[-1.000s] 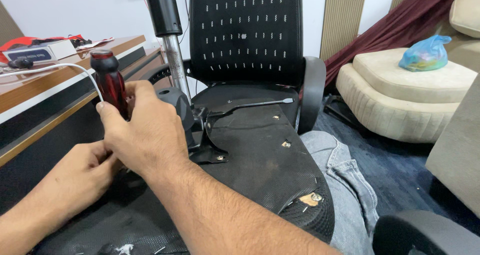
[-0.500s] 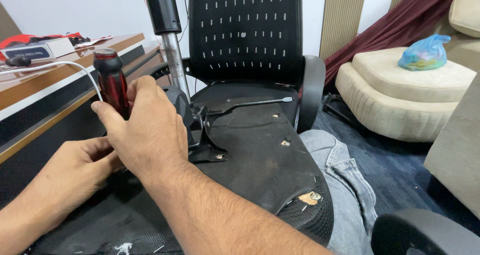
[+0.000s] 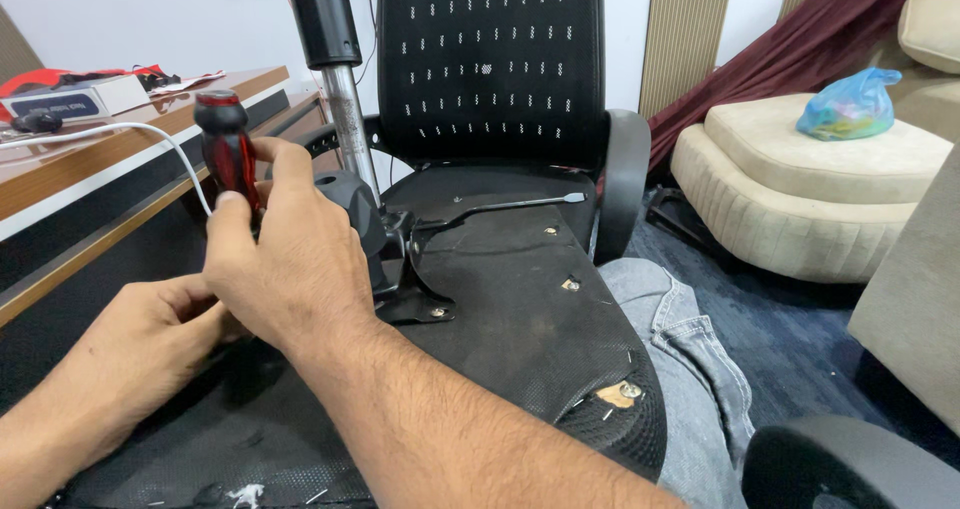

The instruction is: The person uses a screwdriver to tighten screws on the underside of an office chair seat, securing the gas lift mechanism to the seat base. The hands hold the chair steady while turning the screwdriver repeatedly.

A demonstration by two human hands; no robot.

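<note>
An upturned office chair seat (image 3: 520,319) fills the person's lap, its black underside facing up, and everything else is placed from it. Rising from its middle stands the gas-lift column (image 3: 335,59) on the black mechanism plate (image 3: 400,259); a thin lever (image 3: 500,207) runs rightward across the seat. At the seat's left, the right hand (image 3: 290,259) wraps closed around a red-and-black screwdriver (image 3: 228,154), upright, its tip hidden. The left hand (image 3: 150,334) rests lower, fingers curled under (what they grip cannot be told). One screw (image 3: 436,312) sits in the plate; the plate remains mounted, so work appears midway.
</note>
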